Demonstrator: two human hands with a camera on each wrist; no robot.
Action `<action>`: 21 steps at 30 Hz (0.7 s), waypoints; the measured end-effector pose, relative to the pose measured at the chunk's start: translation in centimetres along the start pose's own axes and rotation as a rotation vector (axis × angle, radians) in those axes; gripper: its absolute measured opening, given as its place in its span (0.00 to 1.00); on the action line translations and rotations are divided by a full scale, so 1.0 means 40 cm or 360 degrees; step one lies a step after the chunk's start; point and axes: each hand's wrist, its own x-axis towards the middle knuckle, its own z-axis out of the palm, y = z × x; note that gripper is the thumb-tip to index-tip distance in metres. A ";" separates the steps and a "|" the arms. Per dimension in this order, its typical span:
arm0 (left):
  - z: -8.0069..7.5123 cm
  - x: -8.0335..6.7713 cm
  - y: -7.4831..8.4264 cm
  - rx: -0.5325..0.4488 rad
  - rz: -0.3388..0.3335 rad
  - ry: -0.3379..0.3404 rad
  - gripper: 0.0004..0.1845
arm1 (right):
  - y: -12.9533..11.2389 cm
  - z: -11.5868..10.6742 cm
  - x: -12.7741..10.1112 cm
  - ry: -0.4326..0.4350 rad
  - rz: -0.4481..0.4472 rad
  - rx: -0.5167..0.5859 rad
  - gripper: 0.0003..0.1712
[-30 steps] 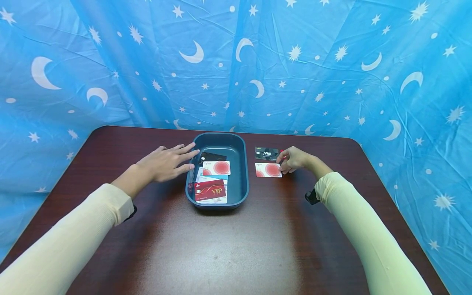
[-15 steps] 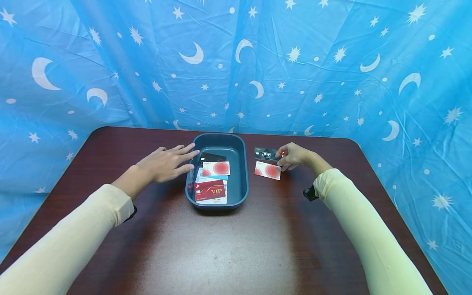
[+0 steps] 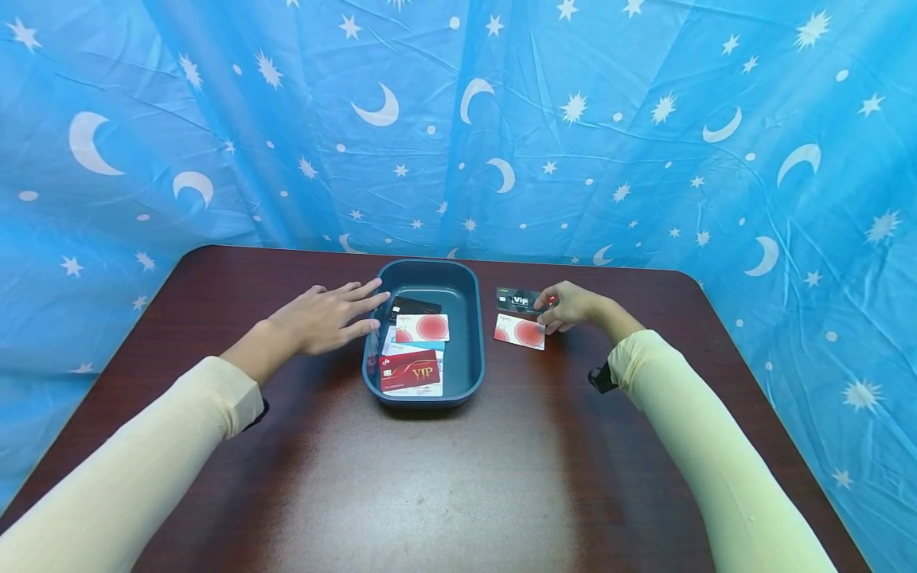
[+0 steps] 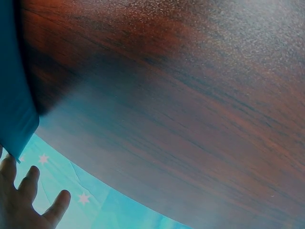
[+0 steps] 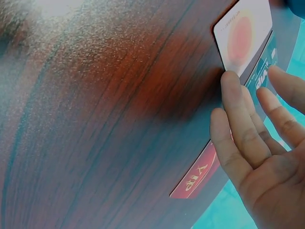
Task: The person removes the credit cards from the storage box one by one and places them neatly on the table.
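Note:
My left hand (image 3: 333, 317) lies flat with straight fingers against the left rim of a dark blue tray (image 3: 423, 399); the same hand (image 4: 21, 202) and the tray's wall (image 4: 14, 95) show in the left wrist view. In the tray lie a red VIP card (image 3: 410, 371), a white card with a red circle (image 3: 423, 327), a black card (image 3: 414, 305) and a light blue card. My right hand (image 3: 567, 307) rests right of the tray, its fingers (image 5: 238, 119) fairly straight over a black VIP card (image 3: 517, 300) and a red VIP card (image 5: 195, 179). Beside them lies a white red-circle card (image 3: 520, 331).
The dark wooden table (image 3: 444, 493) has rounded corners and is bare in front of the tray. A blue curtain with moons and stars (image 3: 458, 135) hangs close round the back and both sides.
My right hand has drawn back from the white red-circle card to the black and red cards, and the white card has turned a little. The left hand has stayed put.

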 end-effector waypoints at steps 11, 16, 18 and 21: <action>-0.002 0.002 0.001 0.0011 0.0006 0.0000 0.34 | -0.005 -0.008 -0.001 0.0015 -0.0015 -0.0030 0.21; -0.004 0.003 0.005 0.0010 0.0003 -0.0006 0.34 | -0.026 -0.034 -0.016 0.0045 -0.0086 -0.0039 0.21; -0.005 0.002 0.006 0.0005 -0.0002 -0.0006 0.34 | -0.042 -0.046 -0.021 0.0060 -0.0116 -0.0031 0.22; -0.006 -0.002 0.005 0.0000 -0.0005 -0.0006 0.34 | -0.075 -0.061 -0.026 0.0069 -0.0148 0.0014 0.23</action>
